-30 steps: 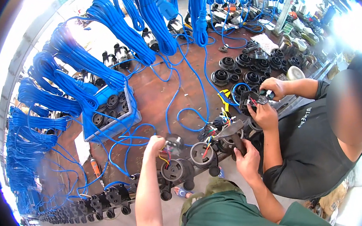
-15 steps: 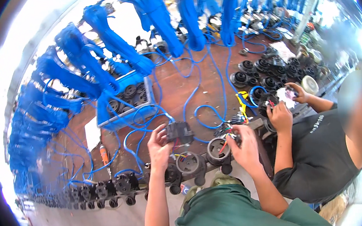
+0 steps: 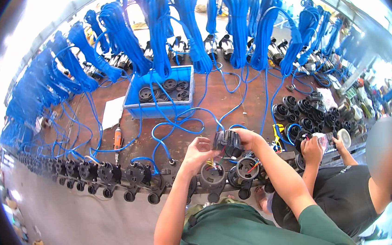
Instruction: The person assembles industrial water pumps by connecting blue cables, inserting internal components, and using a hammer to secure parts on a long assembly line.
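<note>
A black ribbed motor housing [image 3: 227, 141] is held above the table's front edge, gripped from its right by my right hand [image 3: 249, 139]. Close against its left side is my left hand [image 3: 196, 157], with fingers curled and thumb by the red and yellow wires under the housing. What those fingers pinch is hidden. Just below the hands, two round open black casings [image 3: 212, 181] [image 3: 249, 177] sit side by side on the edge, with coloured wires coming out of them.
Blue cable coils [image 3: 160, 32] hang in a row across the back, their cords looping over the brown table [image 3: 224, 102]. A blue crate [image 3: 160, 110] holds round black parts. An orange screwdriver [image 3: 118, 139] lies left; black casings [image 3: 110, 173] line the edge. A co-worker's hand [image 3: 312, 151] works at right.
The view has shifted. My right hand has come over to the black motor housing and grips it; my left hand, which held it before, now sits lower at its left side.
</note>
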`<state>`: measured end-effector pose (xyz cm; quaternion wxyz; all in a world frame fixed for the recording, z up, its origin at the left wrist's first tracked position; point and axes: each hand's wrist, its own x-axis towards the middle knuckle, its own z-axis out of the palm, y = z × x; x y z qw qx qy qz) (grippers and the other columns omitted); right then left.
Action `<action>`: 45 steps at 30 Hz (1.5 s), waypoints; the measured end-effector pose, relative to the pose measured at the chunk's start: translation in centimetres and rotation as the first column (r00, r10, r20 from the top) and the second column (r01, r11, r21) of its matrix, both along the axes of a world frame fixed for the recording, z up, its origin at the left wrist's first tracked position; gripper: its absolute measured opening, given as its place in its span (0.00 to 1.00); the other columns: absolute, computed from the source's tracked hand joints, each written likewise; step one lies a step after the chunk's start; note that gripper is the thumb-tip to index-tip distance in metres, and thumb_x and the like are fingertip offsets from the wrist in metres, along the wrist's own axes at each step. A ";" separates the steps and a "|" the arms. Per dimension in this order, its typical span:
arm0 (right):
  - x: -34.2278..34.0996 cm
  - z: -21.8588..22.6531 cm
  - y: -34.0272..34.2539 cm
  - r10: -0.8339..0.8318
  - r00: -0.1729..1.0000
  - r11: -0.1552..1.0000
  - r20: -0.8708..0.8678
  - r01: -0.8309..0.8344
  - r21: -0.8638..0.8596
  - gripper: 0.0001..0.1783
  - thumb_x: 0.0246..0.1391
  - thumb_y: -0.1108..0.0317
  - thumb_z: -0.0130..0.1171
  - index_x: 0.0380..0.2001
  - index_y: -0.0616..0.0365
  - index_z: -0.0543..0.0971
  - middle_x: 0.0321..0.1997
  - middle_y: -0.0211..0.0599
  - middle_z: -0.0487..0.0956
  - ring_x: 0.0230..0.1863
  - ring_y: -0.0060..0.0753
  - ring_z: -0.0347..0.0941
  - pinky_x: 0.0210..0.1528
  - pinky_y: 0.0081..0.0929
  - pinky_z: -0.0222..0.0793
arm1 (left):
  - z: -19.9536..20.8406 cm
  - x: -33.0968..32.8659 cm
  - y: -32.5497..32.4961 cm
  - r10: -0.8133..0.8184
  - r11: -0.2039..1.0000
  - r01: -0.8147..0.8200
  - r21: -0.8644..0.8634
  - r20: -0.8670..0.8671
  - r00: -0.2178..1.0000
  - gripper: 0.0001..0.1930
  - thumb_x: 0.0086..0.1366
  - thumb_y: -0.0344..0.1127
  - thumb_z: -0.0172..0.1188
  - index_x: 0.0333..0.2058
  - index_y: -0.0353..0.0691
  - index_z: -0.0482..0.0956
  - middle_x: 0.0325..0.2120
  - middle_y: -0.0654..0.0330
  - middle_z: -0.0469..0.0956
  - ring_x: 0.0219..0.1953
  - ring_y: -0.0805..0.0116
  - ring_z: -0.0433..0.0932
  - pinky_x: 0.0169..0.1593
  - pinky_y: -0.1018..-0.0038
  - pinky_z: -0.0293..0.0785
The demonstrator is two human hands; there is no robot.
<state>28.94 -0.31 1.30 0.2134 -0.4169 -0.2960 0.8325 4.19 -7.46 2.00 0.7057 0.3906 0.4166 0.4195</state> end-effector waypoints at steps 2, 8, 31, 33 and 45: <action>-0.1 0.0 0.1 -0.033 0.989 0.992 -0.147 0.050 0.115 0.12 0.69 0.71 0.53 0.52 0.61 0.79 0.48 0.38 0.85 0.44 0.30 0.84 0.47 0.36 0.82 | -0.7 -0.3 0.2 0.013 0.999 -0.006 0.050 -0.137 0.990 0.28 0.57 0.27 0.77 0.55 0.35 0.74 0.40 0.57 0.82 0.43 0.69 0.82 0.48 0.69 0.80; -0.8 0.9 1.4 -0.069 0.995 0.960 -0.076 0.087 0.265 0.11 0.68 0.64 0.62 0.48 0.56 0.80 0.47 0.34 0.84 0.45 0.28 0.83 0.49 0.30 0.79 | -1.8 -0.4 0.9 -0.308 0.947 0.283 -0.155 -0.177 0.935 0.16 0.73 0.43 0.61 0.44 0.33 0.80 0.40 0.57 0.85 0.42 0.71 0.82 0.46 0.74 0.76; -1.2 -0.4 1.0 -0.165 0.980 0.904 -0.112 0.196 0.381 0.11 0.69 0.63 0.60 0.48 0.59 0.78 0.48 0.47 0.86 0.47 0.40 0.85 0.51 0.40 0.83 | -3.3 0.4 -0.5 -0.098 0.960 0.193 -0.202 0.401 0.911 0.27 0.77 0.56 0.43 0.55 0.40 0.81 0.42 0.52 0.87 0.41 0.65 0.81 0.46 0.70 0.68; -1.3 -0.5 0.7 -0.175 0.972 0.913 -0.155 0.219 0.344 0.11 0.69 0.64 0.59 0.48 0.60 0.78 0.49 0.48 0.86 0.48 0.42 0.85 0.52 0.42 0.83 | -3.1 0.3 -1.0 -0.012 0.959 0.130 -0.252 0.423 0.906 0.30 0.77 0.59 0.43 0.53 0.40 0.83 0.41 0.50 0.87 0.39 0.66 0.79 0.44 0.70 0.67; -1.3 -2.5 0.0 -0.233 0.956 0.970 -0.179 0.242 0.029 0.17 0.64 0.68 0.54 0.46 0.71 0.83 0.43 0.51 0.87 0.38 0.46 0.86 0.41 0.47 0.87 | -2.2 2.2 -2.3 0.241 0.958 -0.211 0.195 -0.149 0.959 0.13 0.69 0.23 0.57 0.51 0.37 0.81 0.28 0.66 0.83 0.27 0.82 0.74 0.31 0.79 0.70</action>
